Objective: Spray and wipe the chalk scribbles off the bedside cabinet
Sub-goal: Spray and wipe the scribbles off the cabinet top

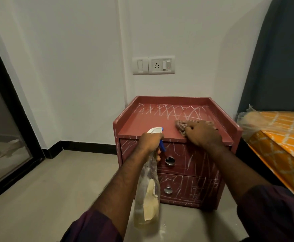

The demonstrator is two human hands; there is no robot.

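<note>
A dark red bedside cabinet (135, 123) stands against the wall. White chalk scribbles (170, 110) cover the back half of its top, and more run over both drawer fronts (195, 161). My left hand (149, 141) grips the neck of a clear spray bottle (148, 194) with a white head and blue trigger, held in front of the cabinet's front left edge. My right hand (203, 134) presses a checked cloth (180, 125) flat on the top near the front right. The front half of the top looks free of chalk.
A bed with an orange patterned cover (282, 137) sits close on the right. A switch and socket plate (154, 65) is on the white wall above the cabinet. A dark-framed glass door (6, 128) is at left. Grey floor (55, 180) stretches before the cabinet.
</note>
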